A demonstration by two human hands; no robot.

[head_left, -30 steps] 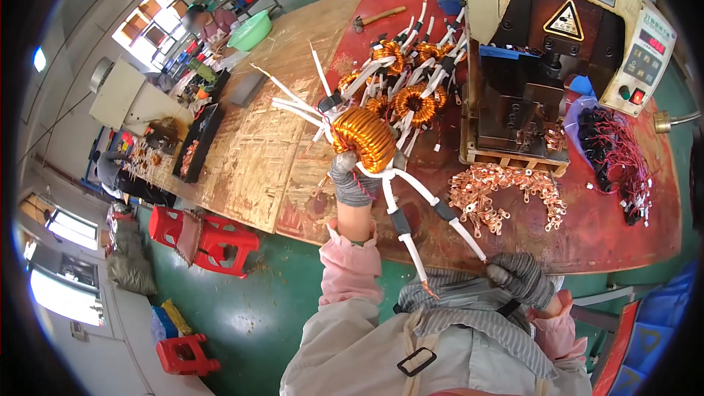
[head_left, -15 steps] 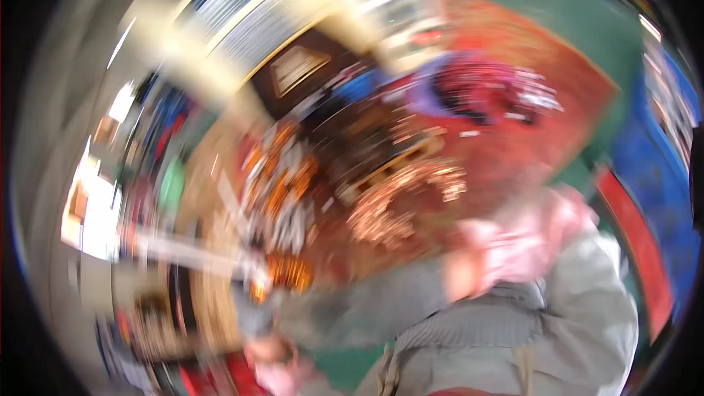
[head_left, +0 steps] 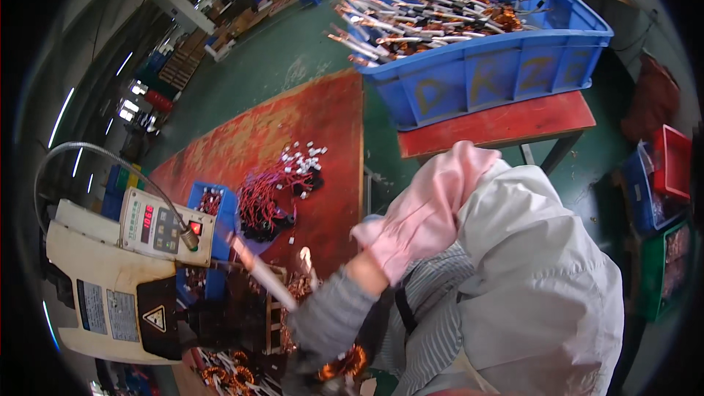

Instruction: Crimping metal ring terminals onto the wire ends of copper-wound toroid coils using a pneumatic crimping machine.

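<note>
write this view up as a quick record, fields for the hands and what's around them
right hand: grey-gloved, near a copper-wound coil; grip hidden
left hand: cannot be made out
in front of glove: copper-tipped white lead
left side: cream machine with lit red display
worktop: red, worn, bearing a tangle of thin reddish wires with white connectors
beyond: blue crate full of white-leaded parts, on a red-topped stand

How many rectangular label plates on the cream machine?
2, side by side on the cream machine: the darker plate at left, the lighter grey plate beside the triangle sign. Others may sit on hidden faces.
</note>
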